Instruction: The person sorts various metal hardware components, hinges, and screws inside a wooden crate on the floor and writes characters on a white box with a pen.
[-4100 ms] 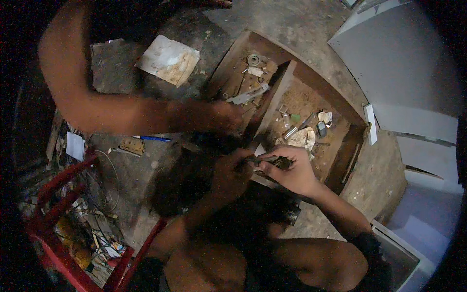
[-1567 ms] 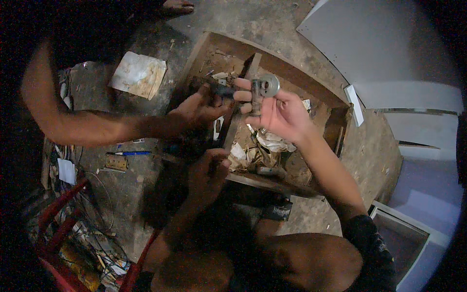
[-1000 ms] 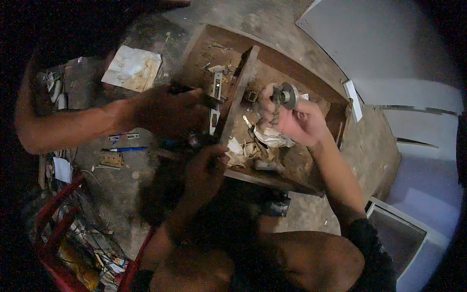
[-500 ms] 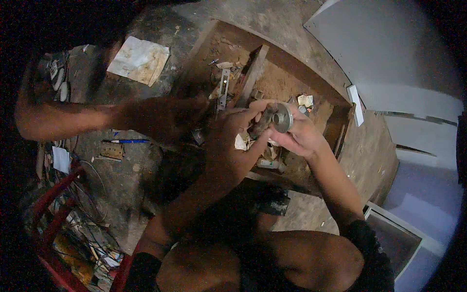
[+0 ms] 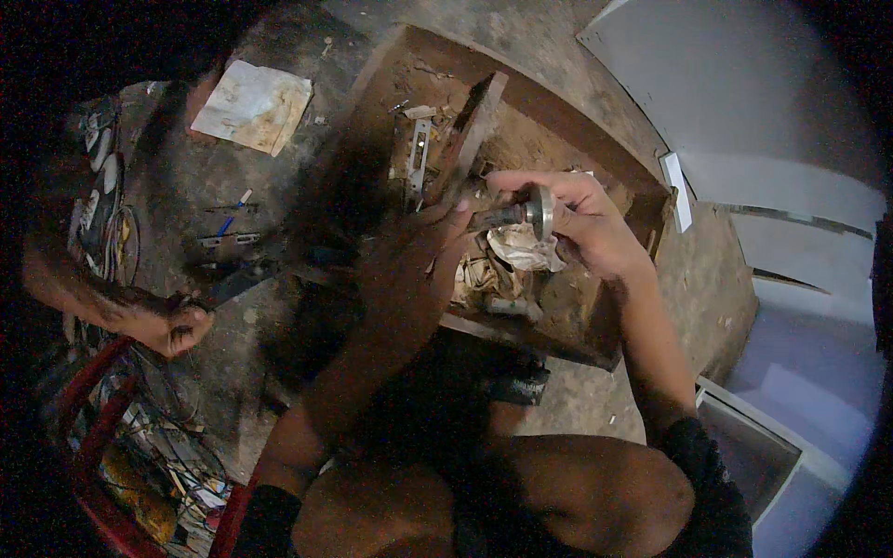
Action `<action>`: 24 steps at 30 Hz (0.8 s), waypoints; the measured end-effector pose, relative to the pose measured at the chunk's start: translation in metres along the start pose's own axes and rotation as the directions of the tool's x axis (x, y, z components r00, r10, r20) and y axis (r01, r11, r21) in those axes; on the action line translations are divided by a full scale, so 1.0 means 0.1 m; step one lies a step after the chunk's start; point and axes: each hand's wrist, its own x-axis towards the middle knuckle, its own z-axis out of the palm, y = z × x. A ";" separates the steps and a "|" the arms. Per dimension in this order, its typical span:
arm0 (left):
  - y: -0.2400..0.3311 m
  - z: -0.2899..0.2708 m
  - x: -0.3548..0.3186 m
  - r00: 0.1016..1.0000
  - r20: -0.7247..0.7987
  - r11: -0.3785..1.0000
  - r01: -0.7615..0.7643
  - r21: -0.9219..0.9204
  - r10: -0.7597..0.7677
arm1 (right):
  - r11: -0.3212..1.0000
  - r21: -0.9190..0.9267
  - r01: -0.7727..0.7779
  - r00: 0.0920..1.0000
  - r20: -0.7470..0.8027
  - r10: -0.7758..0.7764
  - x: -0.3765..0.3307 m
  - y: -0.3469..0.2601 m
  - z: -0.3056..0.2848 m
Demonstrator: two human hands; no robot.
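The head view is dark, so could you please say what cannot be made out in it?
In the head view:
Metal piece: its left end, lost in shadow at the left hand.
Dark tool in the co-worker's hand: its kind, hidden by shadow.
Brown scraps in the wooden box: too blurred to name.
Grey panel: right end, cut off by the dark rim.

A silver-grey metal piece [image 5: 541,212] with a darker stem stands out against a brown wooden box [image 5: 577,121]; elsewhere, a white sheet [image 5: 253,104] blotched tan, a red frame [image 5: 93,376] and a pale lilac panel [image 5: 807,395].
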 end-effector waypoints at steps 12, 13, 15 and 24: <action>0.04 -0.14 0.09 0.969 0.001 0.959 -0.246 0.141 0.249 | 0.992 0.128 0.020 0.998 -0.067 -0.011 -0.02 0.04 0.10; 0.04 -0.16 0.09 0.966 0.023 0.953 -0.259 0.158 0.259 | 0.988 0.150 0.023 0.998 -0.058 -0.015 -0.02 0.04 0.11; 0.06 -0.20 0.10 0.961 0.065 0.946 -0.275 0.174 0.268 | 0.984 0.176 0.012 1.000 -0.027 -0.008 -0.03 0.00 0.11; 0.08 -0.33 0.10 0.934 0.267 0.915 -0.306 0.264 0.235 | 0.875 0.483 0.039 0.999 -0.031 -0.027 -0.13 0.08 0.31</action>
